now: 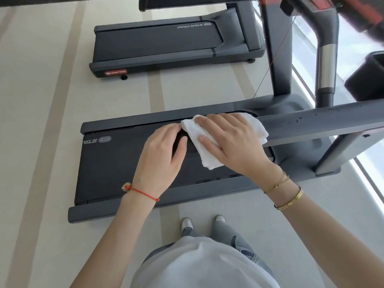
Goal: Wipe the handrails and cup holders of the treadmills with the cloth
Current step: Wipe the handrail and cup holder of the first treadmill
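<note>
A grey handrail point(315, 123) of the near treadmill point(124, 163) runs in from the right at waist height. A white cloth point(196, 132) is draped over the rail near its free end and hangs down on my side. My right hand point(230, 140) lies on the cloth, fingers curled over the far side of the rail and thumb on the near side. My left hand point(164, 154) grips the dark end of the rail just left of the cloth, thumb underneath. A black cup holder point(367, 77) sits on the console at the far right.
A second treadmill point(166, 44) stands parallel farther away, with pale striped floor between the two. The near treadmill's uprights point(326, 67) and a thin red cord point(272, 59) rise at the right. My feet point(203, 223) stand on the floor beside the near deck.
</note>
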{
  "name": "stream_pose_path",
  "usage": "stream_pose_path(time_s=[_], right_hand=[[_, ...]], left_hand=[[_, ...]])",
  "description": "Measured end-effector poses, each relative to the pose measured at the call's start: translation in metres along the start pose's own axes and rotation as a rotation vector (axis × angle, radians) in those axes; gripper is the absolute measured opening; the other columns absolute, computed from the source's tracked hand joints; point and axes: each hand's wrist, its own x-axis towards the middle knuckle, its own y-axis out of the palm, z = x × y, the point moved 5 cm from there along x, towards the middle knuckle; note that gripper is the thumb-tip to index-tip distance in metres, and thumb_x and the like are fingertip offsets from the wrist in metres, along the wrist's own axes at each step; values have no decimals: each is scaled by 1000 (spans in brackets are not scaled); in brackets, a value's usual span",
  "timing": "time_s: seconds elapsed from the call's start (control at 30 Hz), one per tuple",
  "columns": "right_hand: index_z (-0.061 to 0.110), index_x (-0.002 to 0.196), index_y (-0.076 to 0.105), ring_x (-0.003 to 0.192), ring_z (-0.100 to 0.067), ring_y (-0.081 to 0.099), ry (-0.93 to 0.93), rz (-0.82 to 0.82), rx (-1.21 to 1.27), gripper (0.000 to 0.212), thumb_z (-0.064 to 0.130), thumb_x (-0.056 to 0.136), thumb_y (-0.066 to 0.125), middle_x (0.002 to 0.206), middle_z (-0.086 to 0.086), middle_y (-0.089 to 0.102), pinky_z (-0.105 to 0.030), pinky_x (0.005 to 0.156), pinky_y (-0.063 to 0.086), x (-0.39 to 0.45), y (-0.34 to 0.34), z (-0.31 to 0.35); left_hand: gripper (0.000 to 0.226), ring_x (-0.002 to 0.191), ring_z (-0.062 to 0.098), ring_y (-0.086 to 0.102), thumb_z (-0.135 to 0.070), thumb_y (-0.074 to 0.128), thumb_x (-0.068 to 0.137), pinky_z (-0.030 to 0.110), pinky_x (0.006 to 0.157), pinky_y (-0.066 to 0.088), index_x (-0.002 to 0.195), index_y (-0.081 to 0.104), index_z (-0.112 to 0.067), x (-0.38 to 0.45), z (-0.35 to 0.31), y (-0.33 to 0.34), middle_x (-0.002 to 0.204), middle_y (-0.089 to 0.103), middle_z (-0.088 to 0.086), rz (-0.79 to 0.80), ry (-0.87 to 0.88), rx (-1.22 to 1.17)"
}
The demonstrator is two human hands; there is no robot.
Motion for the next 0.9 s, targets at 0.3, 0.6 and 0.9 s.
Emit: stream_pose_path(time_s=[0.3,0.6,0.9], right_hand=[[16,111,65,87,-25,62,158,-81,-5,38,38,103,35,92,2,68,-39,83,45,-41,-28,-94],[20,87,57,65,-26,56,173,99,-23,43,44,100,24,69,1,59,-36,66,39,-31,-25,-113],[21,86,58,66,-29,56,240,89,-67,39,46,99,31,66,1,59,-35,59,31,-55,-45,-180]], left_hand=[[28,105,17,65,-23,48,100,37,106,37,117,68,-13,25,-55,40,112,71,-2,-40,59,188],[23,93,18,66,-22,47,101,38,94,42,107,68,-14,44,-99,80,98,71,-4,-67,-23,228],[24,82,15,64,-23,44,102,36,90,39,98,68,-21,48,-107,89,88,70,-11,-176,-103,301]])
